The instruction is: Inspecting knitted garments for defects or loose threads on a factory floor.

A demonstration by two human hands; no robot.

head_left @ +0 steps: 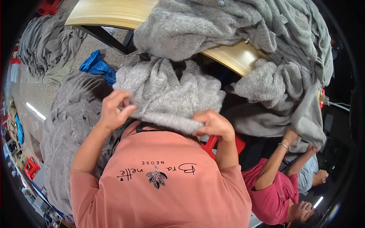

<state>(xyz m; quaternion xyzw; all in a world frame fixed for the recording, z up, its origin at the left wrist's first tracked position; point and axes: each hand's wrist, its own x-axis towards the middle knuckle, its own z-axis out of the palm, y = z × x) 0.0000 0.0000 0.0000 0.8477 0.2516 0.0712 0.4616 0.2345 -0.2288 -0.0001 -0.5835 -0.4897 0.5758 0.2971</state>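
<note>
A fuzzy light-grey knitted garment (171, 97) lies bunched in front of my body, its near edge forming a narrow band across my lap. My right hand (213, 123) is closed on the right end of that band, thumb on top. My left hand (116, 109) is at the garment's left side, fingers curled and thumb apart from them, with no cloth visible between. Some of its fingertips are hard to make out. The garment's far part rises in loose folds toward the table edge.
Grey knits are heaped on a wooden table (110, 13) ahead. More grey knitwear (72, 125) is piled at my left, near a blue cloth (98, 66). Another stack (49, 45) lies on the floor. At right, a co-worker in a pink top (272, 190) handles grey cloth (308, 121).
</note>
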